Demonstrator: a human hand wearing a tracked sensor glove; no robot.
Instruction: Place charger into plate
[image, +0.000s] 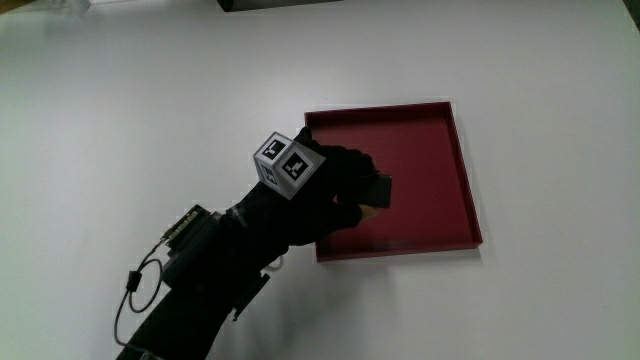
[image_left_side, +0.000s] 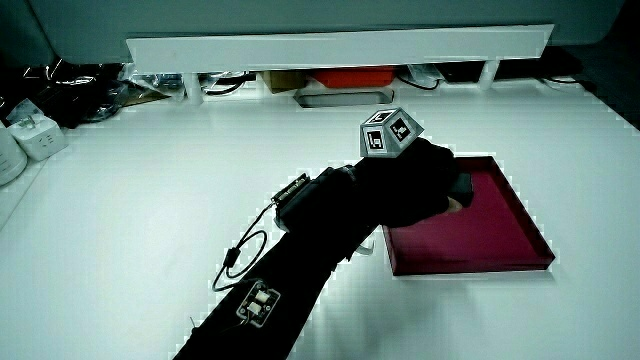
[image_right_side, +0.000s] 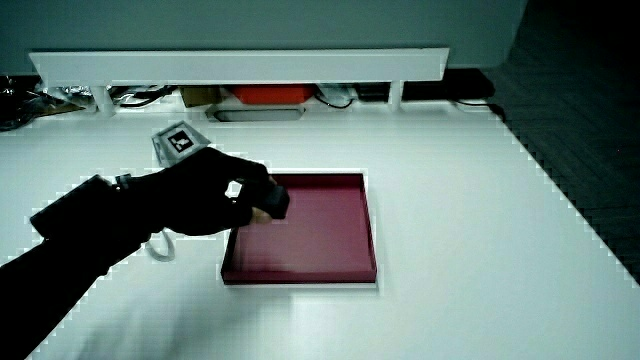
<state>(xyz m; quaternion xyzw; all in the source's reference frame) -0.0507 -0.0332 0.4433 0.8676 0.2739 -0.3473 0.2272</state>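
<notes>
Over the red plate (image: 440, 170), at the edge nearest the forearm, the hand (image: 325, 195) holds a small dark block, taken to be the charger (image: 378, 190). Main view: fingers curled and pinching it, charger poking out past the fingertips toward 3 o'clock from the patterned cube (image: 285, 163). Charger sits above the plate's floor; whether it touches the floor cannot be told. In a side view the charger (image_right_side: 276, 200) shows just inside the plate's rim (image_right_side: 370, 225), clear of the wall.

Why held so, as a guess: the grip keeps the block out front of the fingers so it can be set down flat without knuckles catching the raised rim. Hand has crossed only the near corner of the plate, so the bare middle, toward 3 o'clock from the charger, looks the likeliest landing spot.

Stage judged: carry done, release not yet made.

Surroundings: white table (image: 130, 90) bare around the plate. A thin cable loop (image: 140, 285) hangs off the forearm at about 7 o'clock from the hand, well apart from the plate. Low partition (image_left_side: 340, 45) with clutter under it lies at 12 o'clock, well apart. White boxes (image_left_side: 35, 135) near the table's edge. Nothing stands in the way; only the plate's own wall under the wrist needs minding on withdrawal.
</notes>
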